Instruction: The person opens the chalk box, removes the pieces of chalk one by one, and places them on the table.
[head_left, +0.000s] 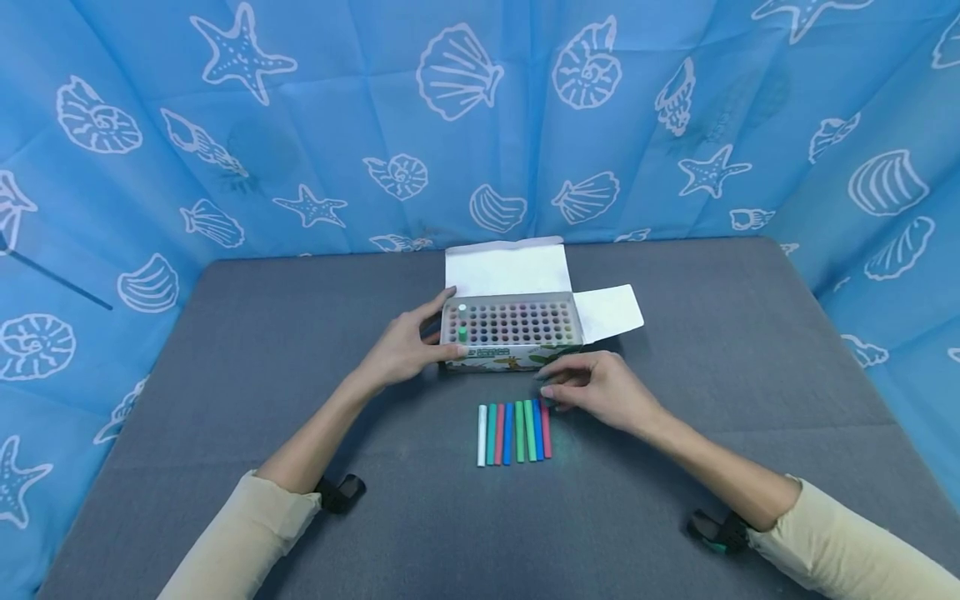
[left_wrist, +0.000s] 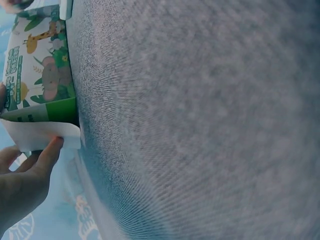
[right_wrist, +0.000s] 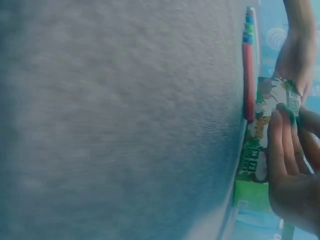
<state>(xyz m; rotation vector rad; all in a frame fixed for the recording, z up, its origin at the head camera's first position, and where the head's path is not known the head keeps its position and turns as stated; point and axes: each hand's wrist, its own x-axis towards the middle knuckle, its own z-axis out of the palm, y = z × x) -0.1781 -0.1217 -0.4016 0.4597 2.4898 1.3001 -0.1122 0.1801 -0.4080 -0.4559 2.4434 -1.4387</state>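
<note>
Your left hand (head_left: 405, 346) rests on the left end of the box (head_left: 512, 333), at the middle of the head view, its fingers curled around that end wall. The open box stands with its long axis running left to right across the frame. Just below it, eight sticks (head_left: 514, 432) lie side by side on the grey surface (head_left: 225, 350), each pointing up and down the frame. Your right hand (head_left: 600, 390) is the nearer one: its loosely bent fingertips touch the top of the red stick (head_left: 546, 429) at the row's right end, gripping nothing.
</note>
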